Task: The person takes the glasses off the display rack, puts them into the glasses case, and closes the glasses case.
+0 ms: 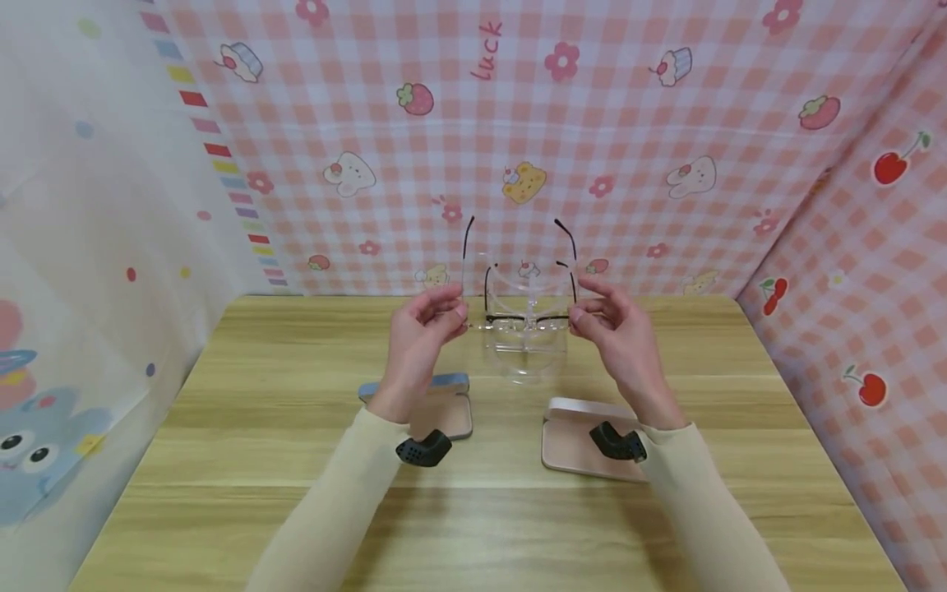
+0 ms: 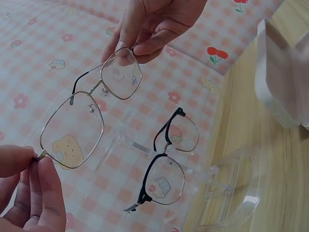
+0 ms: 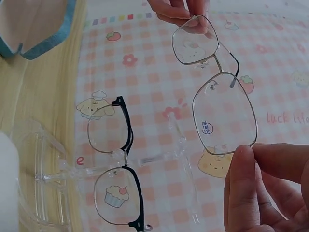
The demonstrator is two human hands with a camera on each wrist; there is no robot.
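Observation:
Both hands hold a pair of thin gold-rimmed glasses (image 2: 98,87) in the air, one at each end. My left hand (image 1: 423,341) pinches one outer corner between thumb and fingers. At the opposite corner, my right hand (image 1: 621,333) does likewise. The temples, dark at the tips, extend away toward the back wall. Below the held pair, black half-rim glasses (image 3: 126,159) sit on a clear display stand (image 1: 528,376). In the right wrist view, the lens (image 3: 224,118) near my right hand bears a small blue mark.
An open blue eyeglass case (image 1: 451,381) lies under my left wrist. Another open case, whitish (image 1: 584,407), lies under my right wrist. The wooden table (image 1: 488,526) meets a pink checked cloth (image 1: 473,148) at the back, with patterned cloths at both sides.

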